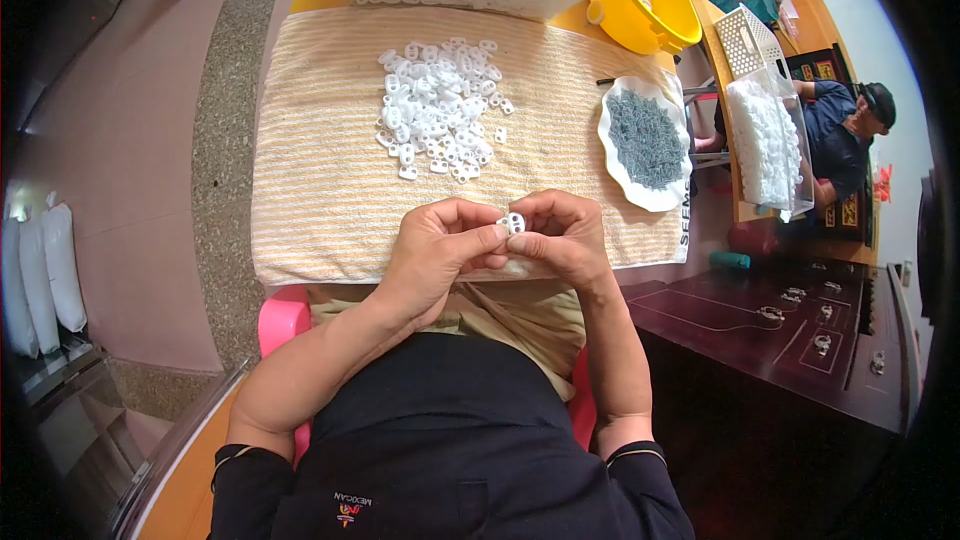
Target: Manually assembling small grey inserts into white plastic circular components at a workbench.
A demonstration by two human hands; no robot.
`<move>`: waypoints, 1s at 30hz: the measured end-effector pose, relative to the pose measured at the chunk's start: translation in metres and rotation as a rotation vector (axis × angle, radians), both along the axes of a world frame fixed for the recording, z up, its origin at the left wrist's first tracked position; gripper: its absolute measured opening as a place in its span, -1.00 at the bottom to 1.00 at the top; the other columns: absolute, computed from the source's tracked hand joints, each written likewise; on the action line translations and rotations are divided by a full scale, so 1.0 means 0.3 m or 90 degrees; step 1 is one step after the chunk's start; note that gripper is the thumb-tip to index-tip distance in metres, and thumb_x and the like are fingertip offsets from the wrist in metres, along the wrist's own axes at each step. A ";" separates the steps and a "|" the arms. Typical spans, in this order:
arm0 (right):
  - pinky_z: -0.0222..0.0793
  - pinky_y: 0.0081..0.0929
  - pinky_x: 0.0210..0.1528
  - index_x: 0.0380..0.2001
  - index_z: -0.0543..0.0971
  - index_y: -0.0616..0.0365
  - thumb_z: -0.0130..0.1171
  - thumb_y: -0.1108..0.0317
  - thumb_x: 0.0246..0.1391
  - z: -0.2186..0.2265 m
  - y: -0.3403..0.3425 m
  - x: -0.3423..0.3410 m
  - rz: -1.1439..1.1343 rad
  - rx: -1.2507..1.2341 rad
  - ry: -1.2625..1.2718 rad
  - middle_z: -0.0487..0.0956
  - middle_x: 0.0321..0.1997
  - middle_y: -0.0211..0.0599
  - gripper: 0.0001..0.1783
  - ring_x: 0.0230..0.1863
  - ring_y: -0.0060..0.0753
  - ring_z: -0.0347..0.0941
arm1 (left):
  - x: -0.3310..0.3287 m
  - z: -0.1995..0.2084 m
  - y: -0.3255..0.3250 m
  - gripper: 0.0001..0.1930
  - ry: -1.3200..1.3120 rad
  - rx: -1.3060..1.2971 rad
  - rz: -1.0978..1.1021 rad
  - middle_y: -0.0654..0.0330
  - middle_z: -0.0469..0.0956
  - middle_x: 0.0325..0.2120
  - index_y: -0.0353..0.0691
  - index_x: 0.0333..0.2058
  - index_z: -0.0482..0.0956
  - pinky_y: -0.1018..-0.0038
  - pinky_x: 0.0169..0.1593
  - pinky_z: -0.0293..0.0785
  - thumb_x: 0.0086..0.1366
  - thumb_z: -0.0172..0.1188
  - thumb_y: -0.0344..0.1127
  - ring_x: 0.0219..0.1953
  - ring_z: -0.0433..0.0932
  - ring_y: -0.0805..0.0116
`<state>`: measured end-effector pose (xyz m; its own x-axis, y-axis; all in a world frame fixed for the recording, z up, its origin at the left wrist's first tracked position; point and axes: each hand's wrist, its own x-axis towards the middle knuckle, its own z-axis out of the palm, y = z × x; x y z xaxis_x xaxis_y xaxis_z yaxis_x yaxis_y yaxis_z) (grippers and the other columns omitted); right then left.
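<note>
Close to the near edge of the towel, I pinch a small white plastic cord lock (515, 224) with two dark holes. My left hand (440, 245) grips it from the left between thumb and fingers. From the other side, my right hand (565, 240) closes on the same piece with thumb and forefinger. Beyond my hands lies a loose pile of similar white plastic pieces (440, 105) on the striped towel (320, 160). A white scalloped dish (607, 145) at the right holds a heap of small grey springs (648, 140). Whether a spring is between my fingers is hidden.
A clear bin (480, 0) full of white pieces stands at the far edge, beside a yellow basin (660, 0). Further right, a person (840, 135) sits at another table by a clear tub of white pieces (768, 145). A dark panelled surface (740, 330) lies at my right.
</note>
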<state>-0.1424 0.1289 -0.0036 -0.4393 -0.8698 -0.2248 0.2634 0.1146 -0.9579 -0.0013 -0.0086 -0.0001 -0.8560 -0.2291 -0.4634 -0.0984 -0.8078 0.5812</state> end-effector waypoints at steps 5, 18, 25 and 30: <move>0.54 -0.53 -0.20 -0.21 0.51 0.40 0.25 0.68 -0.06 -0.010 0.001 -0.001 -0.001 -0.018 -0.008 0.60 -0.30 -0.16 -0.71 -0.28 -0.40 0.59 | -0.001 0.006 0.000 -0.86 -0.007 -0.003 -0.002 0.14 0.60 -0.38 -0.34 -0.24 0.53 0.59 -0.30 0.57 0.21 0.20 -0.47 -0.42 0.58 0.46; 0.54 -0.53 -0.20 -0.20 0.51 0.38 0.26 0.68 -0.08 -0.004 0.003 -0.001 -0.013 -0.005 -0.017 0.59 -0.28 -0.18 -0.69 -0.26 -0.42 0.58 | -0.004 0.011 0.002 -0.86 -0.012 0.009 0.013 0.13 0.60 -0.41 -0.34 -0.25 0.53 0.57 -0.30 0.57 0.21 0.19 -0.49 -0.43 0.58 0.45; 0.54 -0.54 -0.21 -0.20 0.51 0.38 0.27 0.69 -0.09 -0.006 0.003 -0.005 -0.011 -0.010 -0.028 0.59 -0.28 -0.18 -0.69 -0.26 -0.41 0.58 | -0.004 0.012 -0.002 -0.87 -0.008 0.013 0.013 0.14 0.60 -0.42 -0.33 -0.25 0.53 0.56 -0.31 0.57 0.21 0.20 -0.49 -0.44 0.58 0.45; 0.54 -0.54 -0.21 -0.20 0.51 0.39 0.27 0.69 -0.09 -0.010 0.004 -0.007 -0.005 -0.006 -0.012 0.59 -0.29 -0.17 -0.68 -0.27 -0.41 0.58 | -0.003 0.006 -0.001 -0.86 -0.014 0.011 0.010 0.14 0.60 -0.41 -0.33 -0.25 0.53 0.57 -0.31 0.56 0.21 0.20 -0.48 -0.44 0.58 0.46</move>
<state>-0.1445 0.1302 -0.0065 -0.4418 -0.8684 -0.2251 0.2820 0.1038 -0.9538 -0.0022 -0.0089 0.0018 -0.8419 -0.2339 -0.4863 -0.0987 -0.8192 0.5650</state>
